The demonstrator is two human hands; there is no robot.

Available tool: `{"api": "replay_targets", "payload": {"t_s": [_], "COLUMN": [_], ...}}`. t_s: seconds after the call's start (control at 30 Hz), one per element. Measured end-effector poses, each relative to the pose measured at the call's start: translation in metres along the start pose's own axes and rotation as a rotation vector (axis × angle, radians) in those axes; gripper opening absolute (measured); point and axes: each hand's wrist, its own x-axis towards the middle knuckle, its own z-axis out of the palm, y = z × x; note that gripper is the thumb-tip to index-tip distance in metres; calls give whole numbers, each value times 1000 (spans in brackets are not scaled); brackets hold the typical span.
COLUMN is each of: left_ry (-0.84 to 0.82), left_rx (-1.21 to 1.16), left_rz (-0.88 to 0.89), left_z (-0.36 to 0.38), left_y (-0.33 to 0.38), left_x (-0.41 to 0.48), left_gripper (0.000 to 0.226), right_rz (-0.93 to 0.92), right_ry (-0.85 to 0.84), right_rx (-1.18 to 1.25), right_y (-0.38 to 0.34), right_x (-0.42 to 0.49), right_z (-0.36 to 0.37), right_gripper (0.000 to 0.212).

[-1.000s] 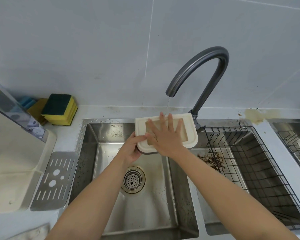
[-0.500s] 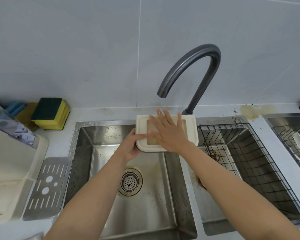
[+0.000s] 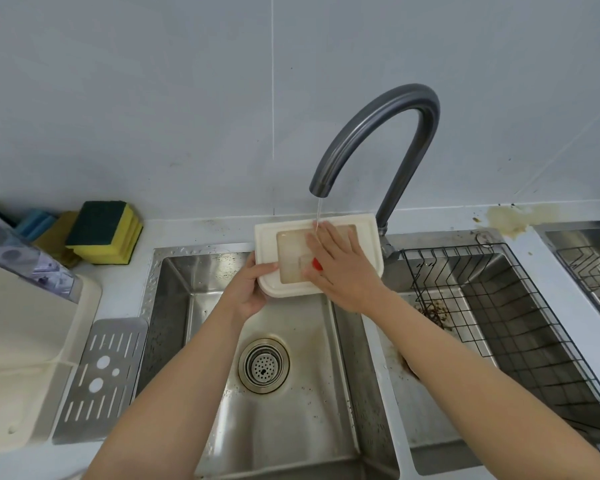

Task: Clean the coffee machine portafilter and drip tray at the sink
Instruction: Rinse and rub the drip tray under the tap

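the drip tray (image 3: 368, 247) is up under the tap (image 3: 378, 133), held over the back of the left sink (image 3: 291, 417), and a thin stream of water (image 3: 318, 211) lands right at the fingertips. left hand (image 3: 253, 289) clamps the tray's near-left corner, thumb over the rim, keeping it roughly level so the water pools rather than runs off, i'd say. right hand (image 3: 340, 268) lies flat in the brownish well, fingers straight, holding nothing, well placed to rub the stain loose. the slotted metal grate (image 3: 97, 379) lies apart on the counter (image 3: 118, 282), its wash looks yet to come
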Motion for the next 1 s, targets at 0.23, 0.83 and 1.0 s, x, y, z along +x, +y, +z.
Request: {"api": "replay_targets", "payload": {"t_s": [0.23,0.83,1.0], "left_ry": [-10,33,55], "left_rx": [-3,-35,-12], "left_rz": [11,-49,-40], "left_z": [0,-13,-14], "left_y": [-1,-12,-9], "left_x": [-3,-12,-10], "left_gripper": [40,63,52], "right_rz": [-35,-262,-245], "right_ry": [-31,-170,-175], "right_rx": [-22,-77,-81], "right_y": [-20,-29,-18], "right_x": [1,11,15], "right_z": [9,26,21], "right_gripper": [68,75,65]}}
